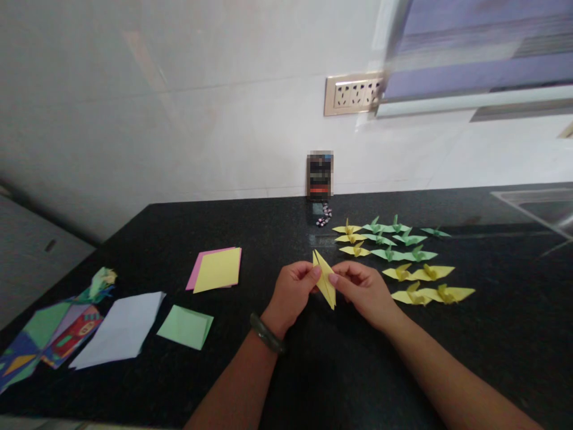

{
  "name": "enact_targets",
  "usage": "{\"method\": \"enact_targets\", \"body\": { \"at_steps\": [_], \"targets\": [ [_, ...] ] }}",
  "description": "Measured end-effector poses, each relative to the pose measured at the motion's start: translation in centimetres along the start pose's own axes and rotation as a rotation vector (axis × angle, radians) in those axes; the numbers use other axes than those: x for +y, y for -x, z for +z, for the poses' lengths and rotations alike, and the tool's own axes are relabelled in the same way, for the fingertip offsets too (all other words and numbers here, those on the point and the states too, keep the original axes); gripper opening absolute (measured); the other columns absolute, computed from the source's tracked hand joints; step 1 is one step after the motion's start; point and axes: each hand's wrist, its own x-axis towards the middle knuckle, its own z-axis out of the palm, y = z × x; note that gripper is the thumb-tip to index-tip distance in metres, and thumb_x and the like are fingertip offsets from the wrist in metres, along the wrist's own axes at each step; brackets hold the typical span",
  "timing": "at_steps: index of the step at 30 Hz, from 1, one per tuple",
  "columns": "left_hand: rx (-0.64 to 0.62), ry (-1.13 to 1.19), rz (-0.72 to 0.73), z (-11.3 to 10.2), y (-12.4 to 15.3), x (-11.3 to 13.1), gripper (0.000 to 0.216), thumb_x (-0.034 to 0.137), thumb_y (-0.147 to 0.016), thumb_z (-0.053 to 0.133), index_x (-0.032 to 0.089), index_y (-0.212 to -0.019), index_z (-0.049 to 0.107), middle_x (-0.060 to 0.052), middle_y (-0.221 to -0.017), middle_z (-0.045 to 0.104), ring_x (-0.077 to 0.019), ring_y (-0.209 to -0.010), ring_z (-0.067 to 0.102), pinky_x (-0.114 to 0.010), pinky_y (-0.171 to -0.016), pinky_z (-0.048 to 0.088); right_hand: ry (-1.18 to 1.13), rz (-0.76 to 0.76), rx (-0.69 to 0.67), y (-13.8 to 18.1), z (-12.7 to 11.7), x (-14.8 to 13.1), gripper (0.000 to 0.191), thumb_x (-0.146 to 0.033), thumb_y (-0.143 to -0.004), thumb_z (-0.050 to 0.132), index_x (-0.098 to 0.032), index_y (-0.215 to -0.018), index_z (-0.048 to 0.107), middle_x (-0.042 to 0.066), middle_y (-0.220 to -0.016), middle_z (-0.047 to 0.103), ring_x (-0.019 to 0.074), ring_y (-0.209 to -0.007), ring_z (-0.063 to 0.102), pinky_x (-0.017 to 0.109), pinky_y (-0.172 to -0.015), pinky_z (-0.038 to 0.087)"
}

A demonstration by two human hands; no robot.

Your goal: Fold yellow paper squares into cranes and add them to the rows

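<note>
A part-folded yellow paper is pinched above the surface in the closed grips of left hand and right hand; judged mid-fold, aligned edges are called for.

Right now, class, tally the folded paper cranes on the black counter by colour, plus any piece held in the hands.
Yellow paper cranes: 7
Green paper cranes: 7
Half-folded yellow paper, pinched between left hand and right hand: 1
Total: 15

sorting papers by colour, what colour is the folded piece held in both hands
Yellow; the folded paper piece pinched between left hand and right hand shows best in the head view.
</note>
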Motion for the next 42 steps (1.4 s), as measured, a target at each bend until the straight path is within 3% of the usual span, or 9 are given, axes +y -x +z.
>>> {"method": "enact_targets", "body": {
  "at_steps": [4, 8, 13, 20, 25, 42],
  "targets": [
    [-0.029, 0.003, -0.035, 0.24, 0.19, 0.2, 0.029, 0.042, -0.069, 0.063, 0.012, -0.071, 0.062, 0.0, -0.06, 0.058, -0.0083, -0.052, 0.05, -0.021, -0.053, 0.041, -0.116, 0.031, 0.063, -0.2, 0.08, 0.47, 0.027, -0.04, -0.067, 0.067, -0.015, -0.065, 0.057, -0.006, -0.046, 0.049, 0.005, -0.036, 0.036, 0.019, -0.037, 0.028],
    [-0.111, 0.04, -0.051, 0.21, 0.37, 0.28, 0.027, 0.038, -0.065, 0.068, 0.012, -0.074, 0.064, -0.002, -0.067, 0.062, -0.0079, -0.057, 0.051, -0.02, -0.055, 0.041, -0.226, 0.064, 0.028, -0.25, 0.18, 1.01, 0.026, -0.039, -0.07, 0.065, -0.015, -0.069, 0.056, 0.0, -0.057, 0.061, 0.0067, -0.039, 0.045, 0.02, -0.04, 0.034],
    [-0.028, 0.092, -0.071, -0.05, 0.14, 0.13, 0.024, 0.036, -0.067, 0.066, 0.012, -0.065, 0.063, 0.002, -0.058, 0.054, -0.0053, -0.051, 0.045, -0.017, -0.048, 0.036, -0.191, 0.041, -0.037, -0.09, 0.16, 0.69, 0.025, -0.039, -0.073, 0.062, -0.015, -0.07, 0.059, 0.001, -0.06, 0.063, 0.0066, -0.042, 0.046, 0.02, -0.044, 0.036],
    [-0.059, 0.143, -0.085, 0.05, 0.16, 0.33, 0.024, 0.034, -0.068, 0.066, 0.013, -0.078, 0.065, -0.001, -0.069, 0.06, -0.0076, -0.059, 0.052, -0.02, -0.058, 0.043, -0.108, 0.006, -0.046, -0.1, -0.19, 0.41, 0.026, -0.04, -0.074, 0.062, -0.015, -0.069, 0.06, 0.0, -0.057, 0.06, 0.0074, -0.042, 0.046, 0.021, -0.044, 0.036],
    [-0.134, 0.156, -0.086, -0.12, 0.09, -0.1, 0.027, 0.037, -0.07, 0.064, 0.011, -0.075, 0.064, -0.002, -0.065, 0.06, -0.0078, -0.056, 0.052, -0.021, -0.058, 0.044, -0.103, -0.015, -0.06, -0.05, -0.29, 0.49, 0.025, -0.04, -0.075, 0.061, -0.015, -0.069, 0.061, 0.0, -0.058, 0.061, 0.0075, -0.043, 0.047, 0.021, -0.044, 0.037],
    [-0.114, 0.192, -0.07, 0.22, 0.2, 0.09, 0.02, 0.03, -0.067, 0.068, 0.011, -0.071, 0.064, -0.001, -0.058, 0.061, -0.0076, -0.052, 0.052, -0.019, -0.053, 0.038, -0.018, -0.002, -0.038, -0.09, -0.45, 0.13, 0.022, -0.035, -0.076, 0.056, -0.014, -0.07, 0.059, -0.001, -0.056, 0.058, 0.0068, -0.043, 0.046, 0.02, -0.043, 0.036]
  ]
}}
